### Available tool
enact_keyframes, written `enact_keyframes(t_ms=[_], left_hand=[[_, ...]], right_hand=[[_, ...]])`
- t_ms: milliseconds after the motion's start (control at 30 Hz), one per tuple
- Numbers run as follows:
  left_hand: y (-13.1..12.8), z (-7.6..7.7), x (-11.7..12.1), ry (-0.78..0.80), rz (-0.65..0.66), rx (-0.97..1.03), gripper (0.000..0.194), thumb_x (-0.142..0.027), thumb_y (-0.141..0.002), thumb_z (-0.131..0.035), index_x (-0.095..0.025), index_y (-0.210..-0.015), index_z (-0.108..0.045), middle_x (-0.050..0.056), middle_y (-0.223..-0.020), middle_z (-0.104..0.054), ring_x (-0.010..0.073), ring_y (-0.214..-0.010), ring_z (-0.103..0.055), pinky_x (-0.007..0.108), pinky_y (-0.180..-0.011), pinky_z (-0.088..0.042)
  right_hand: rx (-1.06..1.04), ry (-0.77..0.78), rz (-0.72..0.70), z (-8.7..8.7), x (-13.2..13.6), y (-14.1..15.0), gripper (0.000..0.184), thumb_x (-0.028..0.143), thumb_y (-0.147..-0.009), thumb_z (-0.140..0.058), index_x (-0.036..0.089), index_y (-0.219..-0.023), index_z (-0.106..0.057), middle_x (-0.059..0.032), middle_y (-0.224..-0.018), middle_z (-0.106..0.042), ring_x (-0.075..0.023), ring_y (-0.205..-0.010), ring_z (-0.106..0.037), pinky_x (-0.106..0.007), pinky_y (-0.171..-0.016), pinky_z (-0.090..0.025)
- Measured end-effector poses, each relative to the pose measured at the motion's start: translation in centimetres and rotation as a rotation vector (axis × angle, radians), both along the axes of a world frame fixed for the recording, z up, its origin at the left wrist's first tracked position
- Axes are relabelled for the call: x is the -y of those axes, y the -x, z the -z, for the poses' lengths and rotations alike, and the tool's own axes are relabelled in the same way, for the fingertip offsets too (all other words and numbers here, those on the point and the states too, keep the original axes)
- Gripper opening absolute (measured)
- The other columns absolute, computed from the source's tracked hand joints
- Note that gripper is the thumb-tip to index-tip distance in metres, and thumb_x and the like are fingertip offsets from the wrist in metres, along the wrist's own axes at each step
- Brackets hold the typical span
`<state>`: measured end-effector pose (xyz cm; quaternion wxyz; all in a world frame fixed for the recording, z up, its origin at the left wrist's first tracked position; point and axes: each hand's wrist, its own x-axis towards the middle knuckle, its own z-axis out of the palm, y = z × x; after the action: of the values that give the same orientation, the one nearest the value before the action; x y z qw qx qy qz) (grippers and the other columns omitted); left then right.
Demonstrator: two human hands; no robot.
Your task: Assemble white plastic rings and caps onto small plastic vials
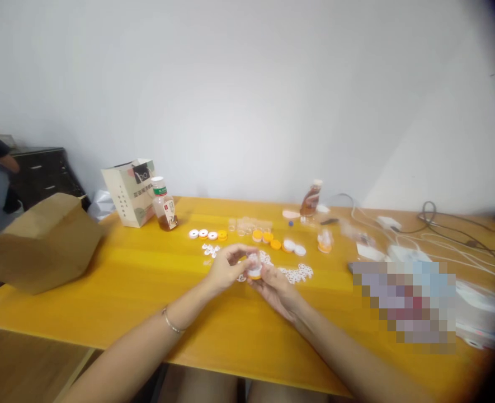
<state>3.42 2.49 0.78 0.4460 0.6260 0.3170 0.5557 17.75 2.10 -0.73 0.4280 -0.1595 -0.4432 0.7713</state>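
Both hands meet over the middle of the table around a small round white-and-orange piece with a clear upper part [254, 270]. My left hand [229, 267] is closed on its top and left side. From below and the right, my right hand [277, 286] grips its base. Small white ring-like parts [297, 273] lie in a pile just beyond and to the right of my hands. Other small white pieces [211, 249] are scattered to the left. Behind them are white-and-orange discs [207, 235], orange discs [267, 238], white discs [294, 247] and clear cups [249, 225].
A brown paper bag [50, 240] leans at the table's left side. Behind it stand a printed carton bag [130, 193] and a labelled bottle [164, 204]. Another bottle [311, 198] stands at the back. Cables [444, 240] and a blurred-out flat item [402, 302] occupy the right. A person's hand [10, 163] shows far left.
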Motion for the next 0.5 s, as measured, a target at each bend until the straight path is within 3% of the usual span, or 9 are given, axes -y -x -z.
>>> enact_keyframes(t_ms=[167, 233, 367, 433, 500], left_hand=[[-0.8, 1.0, -0.2, -0.140, -0.262, -0.023, 0.018, -0.025, -0.067, -0.064, -0.015, -0.077, -0.053, 0.001, -0.078, -0.055, 0.0135, -0.079, -0.053, 0.027, -0.078, -0.042], [-0.5, 0.8, -0.3, -0.128, -0.179, -0.018, 0.019, -0.026, -0.068, -0.063, -0.016, -0.079, -0.053, 0.002, -0.083, -0.055, 0.0141, -0.084, -0.053, 0.028, -0.080, -0.041], [0.3, 0.1, -0.3, -0.025, 0.126, 0.041, 0.023, -0.027, -0.072, -0.059, -0.016, -0.090, -0.050, 0.007, -0.099, -0.055, 0.0167, -0.093, -0.053, 0.032, -0.082, -0.042], [0.3, 0.1, -0.2, -0.034, 0.113, 0.057, 0.021, -0.026, -0.072, -0.060, -0.016, -0.086, -0.049, 0.007, -0.096, -0.056, 0.0164, -0.090, -0.055, 0.032, -0.082, -0.042], [-0.1, 0.3, -0.2, -0.090, 0.012, 0.038, 0.018, -0.024, -0.070, -0.062, -0.015, -0.080, -0.049, 0.005, -0.086, -0.056, 0.0153, -0.087, -0.055, 0.032, -0.081, -0.042]], right_hand=[[0.057, -0.083, 0.202, 0.3, -0.2, 0.4, 0.027, 0.026, -0.067, -0.067, 0.021, -0.091, -0.058, -0.0035, -0.093, -0.061, -0.0160, -0.090, -0.053, -0.028, -0.080, -0.041], [0.080, -0.090, 0.214, 0.3, -0.4, 0.3, 0.024, 0.029, -0.067, -0.066, 0.021, -0.089, -0.058, -0.0038, -0.093, -0.061, -0.0166, -0.088, -0.054, -0.028, -0.077, -0.042], [0.110, -0.103, 0.178, 0.0, -0.4, -0.1, 0.021, 0.031, -0.070, -0.063, 0.021, -0.087, -0.056, -0.0038, -0.092, -0.061, -0.0158, -0.082, -0.056, -0.029, -0.073, -0.044], [0.142, -0.139, 0.232, 0.0, -0.2, -0.1, 0.022, 0.030, -0.069, -0.063, 0.021, -0.087, -0.055, -0.0029, -0.089, -0.061, -0.0149, -0.079, -0.056, -0.029, -0.072, -0.045], [0.183, -0.190, 0.326, 0.1, 0.0, 0.0, 0.024, 0.030, -0.067, -0.065, 0.022, -0.086, -0.053, -0.0016, -0.087, -0.061, -0.0149, -0.079, -0.056, -0.029, -0.073, -0.045]])
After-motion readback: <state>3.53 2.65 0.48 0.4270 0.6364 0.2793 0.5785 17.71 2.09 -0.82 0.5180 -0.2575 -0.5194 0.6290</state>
